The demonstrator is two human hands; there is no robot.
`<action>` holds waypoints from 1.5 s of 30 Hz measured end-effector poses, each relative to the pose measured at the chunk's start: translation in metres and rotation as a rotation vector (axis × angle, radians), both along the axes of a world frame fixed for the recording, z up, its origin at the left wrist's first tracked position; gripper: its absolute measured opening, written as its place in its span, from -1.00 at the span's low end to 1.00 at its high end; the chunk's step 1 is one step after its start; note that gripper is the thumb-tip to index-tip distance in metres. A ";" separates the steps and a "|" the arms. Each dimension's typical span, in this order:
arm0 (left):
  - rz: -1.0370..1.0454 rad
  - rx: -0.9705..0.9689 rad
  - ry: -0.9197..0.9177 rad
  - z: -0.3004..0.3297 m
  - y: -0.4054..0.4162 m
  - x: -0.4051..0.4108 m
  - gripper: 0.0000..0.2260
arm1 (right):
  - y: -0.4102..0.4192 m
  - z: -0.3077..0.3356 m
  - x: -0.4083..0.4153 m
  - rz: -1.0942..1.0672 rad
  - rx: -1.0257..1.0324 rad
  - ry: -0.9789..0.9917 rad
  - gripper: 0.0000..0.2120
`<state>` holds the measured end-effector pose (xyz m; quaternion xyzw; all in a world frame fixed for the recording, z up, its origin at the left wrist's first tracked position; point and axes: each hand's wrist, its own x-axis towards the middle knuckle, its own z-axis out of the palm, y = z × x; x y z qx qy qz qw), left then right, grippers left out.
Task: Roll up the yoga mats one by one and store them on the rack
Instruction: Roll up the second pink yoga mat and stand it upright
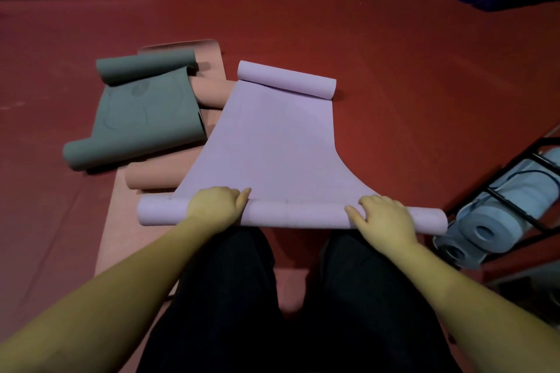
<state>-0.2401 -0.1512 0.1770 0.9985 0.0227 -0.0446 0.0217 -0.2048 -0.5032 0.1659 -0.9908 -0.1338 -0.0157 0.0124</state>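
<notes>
While near roll of lilac mat [272, 142] sits across lower centre of frame, both hands on it: left hand [216, 206] draped over roll left of centre, fingers curled over the top toward the flat sheet; right hand [383, 218] right of centre, fingers spread and laid flatter on roll, thumb toward frame centre. Neither seen pinching; more pressing/cupping than gripping.

Key relation: roll's long axis runs left–right across frame, square to both forearms. Unrolled sheet extends away from hands toward upper centre, ending in a second, smaller curl at far end. So rolling dir. = straight away from body, up-frame. Hands approx. equally near; left end of roll overhangs left hand more than right end overhangs right hand.

Judgement: rolling early, most of sheet still flat. Far curl will meet near roll unless flattened first. Risk: roll telescoping if one hand pushes ahead.

Rack [515, 185] at right edge of frame, just beside roll's right end, w/ blue-grey rolled mats [485, 230] in it. Right hand nearer rack for stowing.

Grey mat [145, 112] and pink mat [169, 172] left of centre on red floor [394, 54], both partly unrolled, still to do.
</notes>
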 end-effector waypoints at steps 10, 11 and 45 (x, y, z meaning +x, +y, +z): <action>0.044 -0.009 0.185 0.033 -0.006 0.023 -0.40 | 0.008 0.021 0.018 -0.067 -0.018 0.033 -0.53; 0.054 -0.003 0.210 0.036 -0.006 0.024 -0.40 | 0.007 0.024 0.020 -0.073 -0.019 0.065 -0.52; 0.108 0.026 -0.091 -0.007 -0.020 -0.003 -0.44 | 0.015 0.013 0.034 -0.018 0.120 0.104 -0.64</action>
